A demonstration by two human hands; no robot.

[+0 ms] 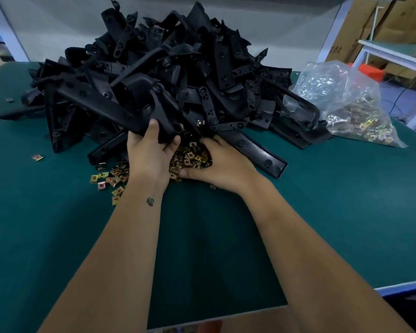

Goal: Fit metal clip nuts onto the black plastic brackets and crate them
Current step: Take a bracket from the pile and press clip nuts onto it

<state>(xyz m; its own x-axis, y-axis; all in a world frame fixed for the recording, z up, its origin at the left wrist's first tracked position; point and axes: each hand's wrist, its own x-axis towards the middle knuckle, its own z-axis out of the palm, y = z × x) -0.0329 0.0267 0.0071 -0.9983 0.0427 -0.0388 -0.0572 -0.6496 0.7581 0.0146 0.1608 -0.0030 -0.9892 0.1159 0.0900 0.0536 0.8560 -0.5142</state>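
At the worktop's middle, a left hand (151, 150) grips a black bracket (120, 104) whose long axis runs up-left into the heap (166, 63), while the right hand (216, 164), apparently curled, scoops loose clip nuts (190, 158) just beside it.

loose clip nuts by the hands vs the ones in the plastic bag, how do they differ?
The loose clip nuts lie spread on the green mat at the foot of the bracket pile; the bagged clip nuts sit heaped inside a clear plastic bag at the pile's right end. The loose ones lie right at both hands: the right hand rests on them while the left hand grips a bracket. The bagged ones are untouched. Both lots look like the same small brass-coloured square clips.
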